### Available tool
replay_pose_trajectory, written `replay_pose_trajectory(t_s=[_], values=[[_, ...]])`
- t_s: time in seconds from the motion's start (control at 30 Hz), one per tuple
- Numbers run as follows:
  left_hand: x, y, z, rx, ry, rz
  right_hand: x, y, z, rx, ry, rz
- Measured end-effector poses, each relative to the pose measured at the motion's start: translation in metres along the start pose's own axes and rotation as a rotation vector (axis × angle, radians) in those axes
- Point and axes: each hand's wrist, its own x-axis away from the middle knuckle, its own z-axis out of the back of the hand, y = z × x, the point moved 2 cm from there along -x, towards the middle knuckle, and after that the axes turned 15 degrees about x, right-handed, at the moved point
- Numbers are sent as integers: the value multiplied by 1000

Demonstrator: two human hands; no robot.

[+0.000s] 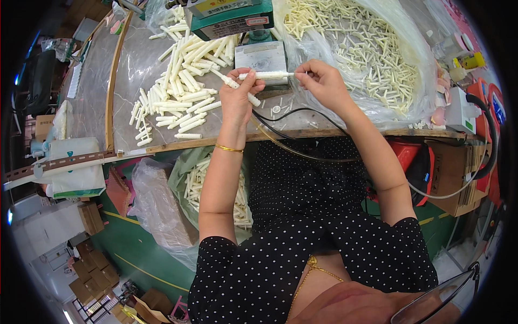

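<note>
Grey stone-look bench (135, 65) with a wooden edge, loaded with loose cream plastic tubes (183, 81) at 10 o'clock. Both hands pinch one ribbed cream plastic tube (268, 76) (held level, above the bench): left hand (237, 94) grips one end plus a spare tube, right hand (321, 81) the other.

Green machine (229, 19) cut off by top edge; tube ends inside both fists.

Cream-white plastic tubes (183, 81), green machine (229, 21), black white-dotted dress (302, 216), gold bangle (229, 148), grey marbled table (129, 70)
</note>
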Motion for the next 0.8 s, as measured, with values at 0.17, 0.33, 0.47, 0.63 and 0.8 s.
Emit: replay_pose_trajectory(t_s=[0.17,0.33,0.47,0.63,0.8], values=[[-4,6,-2,-455,-276,-121,-15,-13,24,133,47,147],[-3,4,-45,-1317,-503,-884,-36,-52,17,-35,217,314],[-20,-17,-40,-1205,-334,-844,-41,-62,6,271,287,524],[-32,-23,-29,-1110,-101,-861,-38,-39,22,181,305,410],[-33,-25,-32,-1114,-25,-840,-46,41,89,509,316,172]])
